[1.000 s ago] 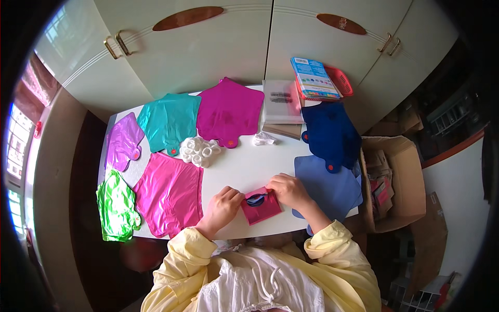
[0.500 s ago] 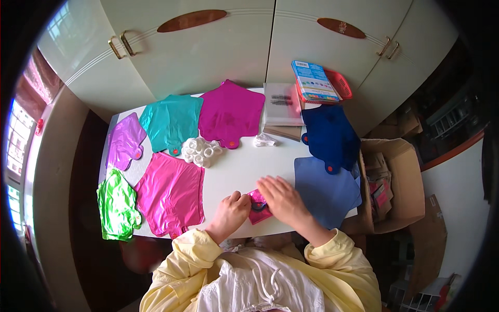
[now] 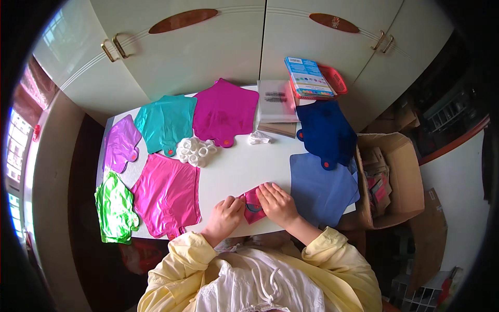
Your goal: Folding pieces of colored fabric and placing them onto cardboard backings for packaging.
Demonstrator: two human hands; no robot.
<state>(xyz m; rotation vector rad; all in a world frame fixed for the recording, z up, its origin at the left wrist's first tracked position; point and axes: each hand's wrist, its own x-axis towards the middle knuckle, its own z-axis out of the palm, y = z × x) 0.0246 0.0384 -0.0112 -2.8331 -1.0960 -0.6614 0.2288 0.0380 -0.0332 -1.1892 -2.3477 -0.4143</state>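
A small folded pink foil balloon (image 3: 252, 214) with a dark curved patch lies flat near the table's front edge. My left hand (image 3: 226, 214) is closed, its curled fingers pinching the packet's left edge. Across the packet's right part rests my right hand (image 3: 278, 205), fingers stretched out and together, palm down. It covers that side of the foil. To the left lies a larger flat pink foil balloon (image 3: 169, 192). Some light-blue flat foil pieces (image 3: 319, 187) are just right of my right hand.
Flat balloons line the table: green (image 3: 114, 208), purple (image 3: 121, 143), teal (image 3: 165, 122), magenta (image 3: 226, 109), navy (image 3: 327, 132). White ribbon rolls (image 3: 195, 152) sit mid-left. Behind are clear bags (image 3: 277, 99) and a red basket (image 3: 337, 80) with blue packaging. An open carton (image 3: 408, 177) stands at right.
My right hand's fingers have drawn slightly nearer and lie flatter on the folded pink foil. The left hand keeps its pinch at the edge. The whole view has shifted a little.
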